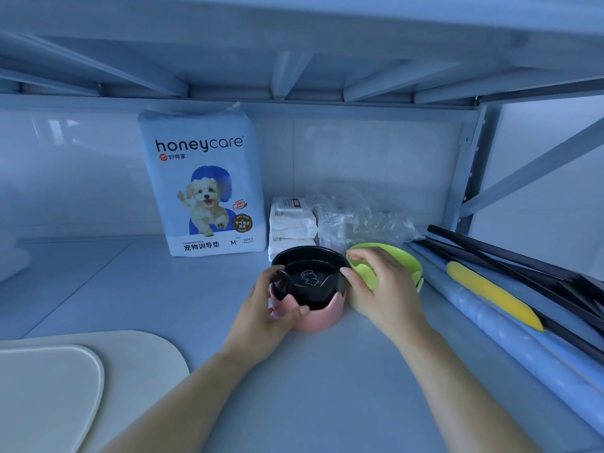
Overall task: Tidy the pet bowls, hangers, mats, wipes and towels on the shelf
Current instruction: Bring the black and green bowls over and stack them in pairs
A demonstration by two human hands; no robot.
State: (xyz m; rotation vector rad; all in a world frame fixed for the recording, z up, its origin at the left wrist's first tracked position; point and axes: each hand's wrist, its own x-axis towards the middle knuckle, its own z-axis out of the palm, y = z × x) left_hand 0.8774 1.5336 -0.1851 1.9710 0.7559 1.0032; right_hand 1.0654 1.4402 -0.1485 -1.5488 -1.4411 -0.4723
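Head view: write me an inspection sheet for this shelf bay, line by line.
Surface: pale shelf board.
Job's things: black bowl in pink base; green bowl tilted beside it; training-pad pack upright at back; wipes packs stacked beside it; black hangers and rolled blue mat along right edge; beige mats lower left.
Clutter: crumpled clear bag behind green bowl; yellow item on rolled blue mat.
Hands: left hand grips pink base; right hand over green bowl's rim, grip unclear.
Cables: nothing seen.
Surroundings: upper shelf overhead, white wall behind, frame post right.

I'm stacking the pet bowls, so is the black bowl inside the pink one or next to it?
Inside: the black bowl sits nested in the pink bowl, whose rim wraps its lower sides.
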